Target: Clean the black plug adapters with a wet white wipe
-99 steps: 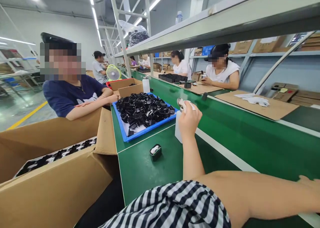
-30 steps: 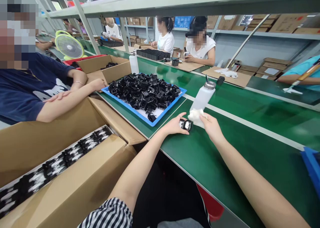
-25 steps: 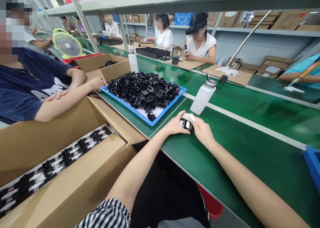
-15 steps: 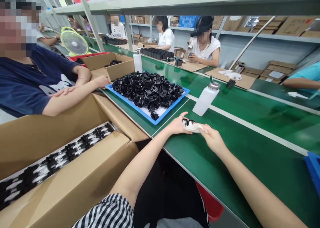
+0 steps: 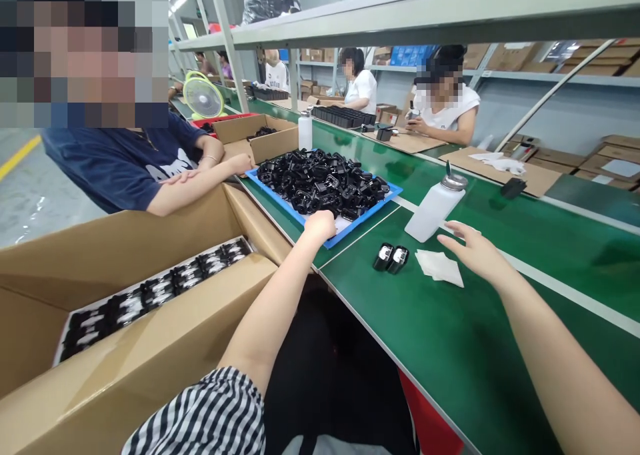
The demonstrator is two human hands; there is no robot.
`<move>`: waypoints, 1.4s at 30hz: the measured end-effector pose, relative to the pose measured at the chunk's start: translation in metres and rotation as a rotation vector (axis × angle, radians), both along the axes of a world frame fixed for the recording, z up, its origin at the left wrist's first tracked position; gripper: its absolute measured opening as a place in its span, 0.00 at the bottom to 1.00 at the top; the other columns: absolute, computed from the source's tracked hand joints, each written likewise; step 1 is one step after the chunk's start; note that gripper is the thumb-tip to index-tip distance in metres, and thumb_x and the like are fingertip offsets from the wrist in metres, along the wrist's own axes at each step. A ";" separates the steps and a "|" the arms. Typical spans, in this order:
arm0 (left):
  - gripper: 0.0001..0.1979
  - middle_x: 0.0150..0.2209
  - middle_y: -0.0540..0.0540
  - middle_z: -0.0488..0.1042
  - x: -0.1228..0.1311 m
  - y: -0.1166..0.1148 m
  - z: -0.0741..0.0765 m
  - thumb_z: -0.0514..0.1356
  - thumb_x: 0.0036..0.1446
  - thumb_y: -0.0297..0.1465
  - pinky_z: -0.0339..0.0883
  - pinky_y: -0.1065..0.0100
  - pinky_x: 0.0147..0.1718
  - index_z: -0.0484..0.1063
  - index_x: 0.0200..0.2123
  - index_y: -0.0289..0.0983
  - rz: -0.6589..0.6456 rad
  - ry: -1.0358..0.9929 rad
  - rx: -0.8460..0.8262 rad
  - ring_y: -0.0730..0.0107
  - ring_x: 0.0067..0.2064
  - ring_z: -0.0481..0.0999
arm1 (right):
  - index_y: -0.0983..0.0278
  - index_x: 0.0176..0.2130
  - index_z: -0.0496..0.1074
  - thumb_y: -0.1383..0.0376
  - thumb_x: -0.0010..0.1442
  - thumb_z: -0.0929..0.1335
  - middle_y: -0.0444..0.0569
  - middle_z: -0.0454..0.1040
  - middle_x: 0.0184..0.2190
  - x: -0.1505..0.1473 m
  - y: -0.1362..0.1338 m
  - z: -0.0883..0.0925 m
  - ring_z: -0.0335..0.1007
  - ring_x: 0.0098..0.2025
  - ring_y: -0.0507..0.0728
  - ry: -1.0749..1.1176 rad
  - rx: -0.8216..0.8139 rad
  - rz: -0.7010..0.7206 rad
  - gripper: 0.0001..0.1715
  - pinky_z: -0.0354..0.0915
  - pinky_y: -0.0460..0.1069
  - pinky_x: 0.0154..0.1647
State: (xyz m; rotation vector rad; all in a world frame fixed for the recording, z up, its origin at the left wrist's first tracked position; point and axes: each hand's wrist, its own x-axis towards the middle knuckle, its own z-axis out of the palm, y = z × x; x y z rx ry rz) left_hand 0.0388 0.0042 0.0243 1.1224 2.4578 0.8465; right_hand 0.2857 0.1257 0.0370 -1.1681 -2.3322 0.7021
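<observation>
My left hand [image 5: 321,226] is at the near corner of a blue-rimmed tray [image 5: 369,216], its fingers curled closed. Whatever those fingers hold, if anything, is hidden. Small black plastic parts [image 5: 325,178] are heaped in the tray, some showing metal. My right hand [image 5: 470,247] hovers with fingers apart and holds nothing, just beside a white dispenser bottle [image 5: 433,210] with a metal top. Below that hand, a folded white wipe [image 5: 440,268] lies flat on the green table. Two black parts with shiny faces, a left one [image 5: 383,257] and a right one [image 5: 399,260], sit side by side left of the wipe.
An open cardboard box [image 5: 200,335] with rows of black parts stands at my left. Beyond it a person in a dark shirt [image 5: 130,168] rests an arm near the tray. A second bottle [image 5: 305,132] stands behind the tray. Other people sit across the green table [image 5: 500,348].
The wipe and two black parts have left my hands and lie on the table. My left hand has moved left to the tray; my right hand has opened and shifted right, toward the bottle.
</observation>
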 end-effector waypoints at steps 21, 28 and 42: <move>0.33 0.45 0.40 0.62 0.094 -0.008 -0.033 0.64 0.29 0.33 0.54 0.61 0.44 0.60 0.43 0.34 -0.196 -0.160 0.324 0.56 0.47 0.59 | 0.64 0.32 0.66 0.61 0.43 0.65 0.46 0.68 0.31 -0.055 -0.017 -0.015 0.65 0.32 0.54 0.407 -0.338 0.400 0.14 0.61 0.49 0.33; 0.23 0.39 0.47 0.68 0.089 -0.001 -0.045 0.56 0.37 0.22 0.60 0.67 0.41 0.60 0.41 0.37 -0.215 -0.271 0.350 0.68 0.40 0.67 | 0.64 0.30 0.68 0.63 0.42 0.65 0.47 0.67 0.36 -0.055 -0.008 -0.035 0.64 0.36 0.57 0.292 -0.307 0.428 0.11 0.60 0.52 0.37; 0.19 0.38 0.49 0.69 0.083 -0.003 -0.048 0.57 0.40 0.29 0.60 0.67 0.40 0.63 0.39 0.38 -0.260 -0.183 0.365 0.67 0.38 0.68 | 0.63 0.36 0.66 0.68 0.45 0.65 0.47 0.67 0.37 -0.057 -0.018 -0.026 0.62 0.39 0.57 -0.018 -0.146 0.498 0.14 0.59 0.51 0.40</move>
